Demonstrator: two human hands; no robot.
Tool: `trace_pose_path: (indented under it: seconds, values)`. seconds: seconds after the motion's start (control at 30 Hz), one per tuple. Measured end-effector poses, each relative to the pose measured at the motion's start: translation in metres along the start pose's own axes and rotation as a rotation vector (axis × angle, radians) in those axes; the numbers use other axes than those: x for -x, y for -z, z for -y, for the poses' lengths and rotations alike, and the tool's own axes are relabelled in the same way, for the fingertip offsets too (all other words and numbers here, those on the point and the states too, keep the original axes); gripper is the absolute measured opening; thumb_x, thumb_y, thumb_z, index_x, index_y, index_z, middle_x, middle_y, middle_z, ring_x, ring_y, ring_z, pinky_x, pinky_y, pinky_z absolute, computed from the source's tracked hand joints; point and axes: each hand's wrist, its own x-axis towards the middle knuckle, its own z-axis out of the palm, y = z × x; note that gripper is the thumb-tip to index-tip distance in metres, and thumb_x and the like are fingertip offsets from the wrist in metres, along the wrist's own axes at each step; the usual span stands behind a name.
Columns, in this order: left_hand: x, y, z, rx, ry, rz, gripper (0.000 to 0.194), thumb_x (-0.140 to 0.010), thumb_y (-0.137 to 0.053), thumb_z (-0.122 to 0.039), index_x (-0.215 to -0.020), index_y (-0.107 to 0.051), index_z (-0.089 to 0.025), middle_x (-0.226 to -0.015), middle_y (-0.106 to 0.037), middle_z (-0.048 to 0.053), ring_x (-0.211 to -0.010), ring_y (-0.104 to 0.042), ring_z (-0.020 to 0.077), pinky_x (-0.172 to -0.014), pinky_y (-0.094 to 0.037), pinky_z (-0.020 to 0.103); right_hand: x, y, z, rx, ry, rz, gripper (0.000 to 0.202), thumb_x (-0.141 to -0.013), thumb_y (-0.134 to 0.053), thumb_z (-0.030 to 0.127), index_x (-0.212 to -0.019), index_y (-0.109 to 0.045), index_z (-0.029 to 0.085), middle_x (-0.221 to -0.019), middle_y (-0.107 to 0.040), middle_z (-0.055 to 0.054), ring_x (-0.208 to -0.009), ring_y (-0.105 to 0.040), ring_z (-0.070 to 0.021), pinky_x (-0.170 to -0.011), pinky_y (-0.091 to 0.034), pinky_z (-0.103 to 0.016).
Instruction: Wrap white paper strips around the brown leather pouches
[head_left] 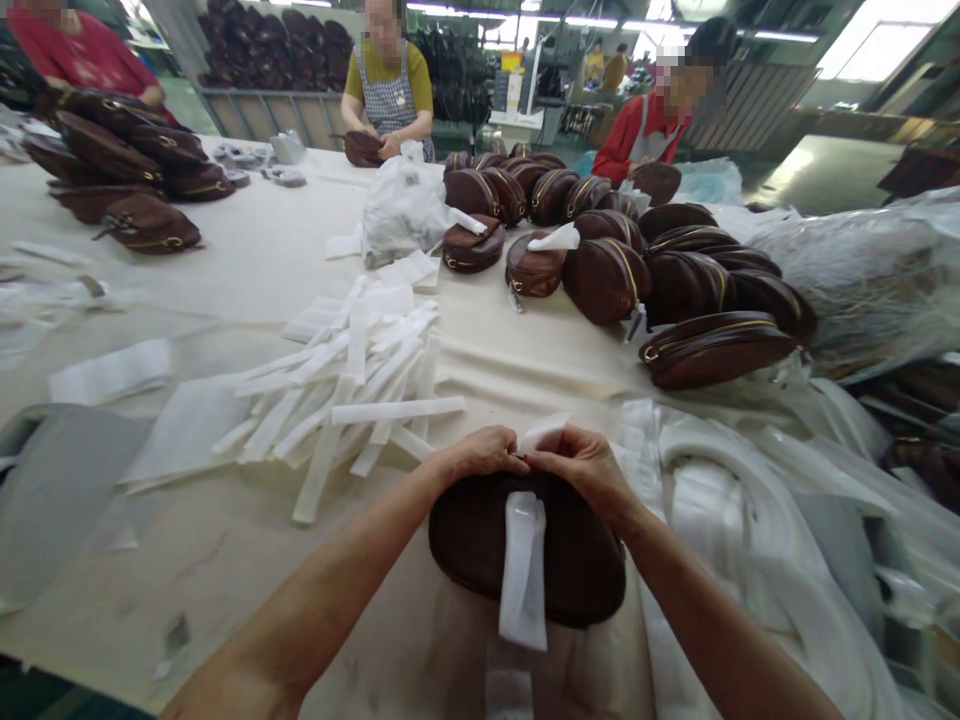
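Note:
A dark brown rounded bag (577, 560) is at the table's near edge, its flat side toward me. Over its middle hangs a white foam strip (523, 585). At the bag's far edge my left hand (480, 452) is closed, gripping the rim; its fingertips are partly hidden. Close beside it, my right hand (589, 465) pinches another piece of white foam (544, 432) between thumb and fingers. The two hands nearly touch above the bag.
Loose white foam strips (360, 370) lie in a heap at left centre. Brown zippered bags (682, 285) crowd the right and far side, with more bags (127, 160) far left. Rolled foam (720, 500) and plastic sheeting (870, 270) are at right. Three co-workers (394, 80) stand around the table.

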Motion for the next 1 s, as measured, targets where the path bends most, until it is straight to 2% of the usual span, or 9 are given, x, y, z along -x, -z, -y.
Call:
trace_pose_path:
  seconds: [0.17, 0.27, 0.4, 0.47, 0.57, 0.73, 0.83, 0.9, 1.0]
  values:
    - [-0.003, -0.001, 0.001, -0.007, 0.008, 0.012, 0.011, -0.062, -0.062, -0.021, -0.068, -0.063, -0.012, -0.062, -0.055, -0.001, -0.064, -0.049, 0.0139, -0.057, -0.036, 0.021, 0.045, -0.021, -0.003, 0.438, 0.295, -0.015, 0.014, -0.079, -0.064, 0.032, -0.075, -0.067, 0.019, -0.076, -0.065, -0.003, -0.072, -0.06, -0.0161, -0.066, -0.048, -0.027]
    - [0.0, 0.001, 0.0, 0.011, 0.011, 0.006, 0.015, -0.061, -0.059, -0.02, -0.071, -0.065, -0.011, -0.063, -0.055, -0.001, -0.063, -0.048, 0.0132, -0.056, -0.036, 0.021, 0.064, -0.027, -0.01, 0.643, 0.488, -0.044, 0.015, -0.086, -0.057, 0.028, -0.082, -0.068, 0.019, -0.084, -0.067, -0.006, -0.081, -0.061, -0.0191, -0.073, -0.05, -0.03]
    - [0.006, 0.006, -0.001, 0.07, 0.014, 0.021, 0.028, -0.061, -0.059, -0.025, -0.085, -0.067, -0.011, -0.067, -0.057, 0.0, -0.062, -0.049, 0.0129, -0.054, -0.037, 0.021, 0.076, -0.024, -0.022, 0.776, 0.61, -0.158, 0.015, -0.087, -0.056, 0.026, -0.08, -0.068, 0.019, -0.077, -0.068, -0.006, -0.074, -0.063, -0.0202, -0.069, -0.051, -0.032]
    - [0.008, 0.008, -0.001, 0.086, 0.017, 0.018, 0.03, -0.062, -0.058, -0.021, -0.088, -0.067, -0.01, -0.067, -0.057, -0.001, -0.062, -0.049, 0.0128, -0.054, -0.036, 0.021, 0.08, -0.021, -0.025, 0.787, 0.695, -0.171, 0.012, -0.085, -0.056, 0.021, -0.086, -0.067, 0.018, -0.084, -0.068, -0.008, -0.082, -0.064, -0.022, -0.074, -0.052, -0.035]
    - [0.007, 0.008, 0.0, 0.077, 0.023, -0.008, 0.024, -0.062, -0.055, -0.014, -0.083, -0.067, -0.01, -0.065, -0.056, -0.001, -0.064, -0.05, 0.0129, -0.055, -0.036, 0.021, 0.087, -0.019, -0.024, 0.746, 0.836, -0.144, 0.019, -0.084, -0.052, 0.013, -0.098, -0.064, 0.018, -0.095, -0.067, -0.01, -0.094, -0.062, -0.0224, -0.083, -0.052, -0.037]
    - [0.004, 0.007, 0.0, 0.033, 0.038, -0.029, 0.006, -0.076, -0.06, -0.014, -0.08, -0.062, -0.011, -0.068, -0.056, -0.002, -0.065, -0.052, 0.012, -0.061, -0.042, 0.024, 0.092, -0.018, -0.018, 0.786, 0.848, -0.021, 0.027, -0.085, -0.047, 0.014, -0.11, -0.058, 0.018, -0.099, -0.065, -0.01, -0.096, -0.06, -0.0217, -0.083, -0.05, -0.038]
    - [0.004, 0.005, 0.0, 0.002, 0.046, -0.031, 0.013, -0.083, -0.061, -0.024, -0.08, -0.06, -0.011, -0.071, -0.055, -0.001, -0.065, -0.053, 0.0116, -0.063, -0.045, 0.025, 0.093, -0.017, -0.017, 0.824, 0.888, 0.044, 0.035, -0.084, -0.043, 0.013, -0.116, -0.055, 0.017, -0.099, -0.064, -0.011, -0.097, -0.059, -0.0226, -0.082, -0.049, -0.038]
    - [0.004, 0.005, 0.0, -0.02, 0.048, -0.032, 0.014, -0.083, -0.061, -0.024, -0.081, -0.06, -0.011, -0.07, -0.056, -0.001, -0.064, -0.054, 0.0114, -0.062, -0.046, 0.025, 0.093, -0.017, -0.018, 0.851, 0.875, 0.059, 0.038, -0.082, -0.042, 0.012, -0.116, -0.055, 0.017, -0.1, -0.062, -0.011, -0.096, -0.058, -0.0224, -0.081, -0.049, -0.037]
    - [0.003, 0.005, 0.0, -0.06, 0.041, -0.044, 0.009, -0.077, -0.06, -0.016, -0.083, -0.062, -0.01, -0.07, -0.057, -0.001, -0.065, -0.054, 0.0116, -0.061, -0.045, 0.023, 0.095, -0.017, -0.021, 0.89, 0.844, 0.083, 0.042, -0.078, -0.042, 0.009, -0.116, -0.056, 0.018, -0.103, -0.06, -0.011, -0.1, -0.056, -0.0224, -0.083, -0.049, -0.037]
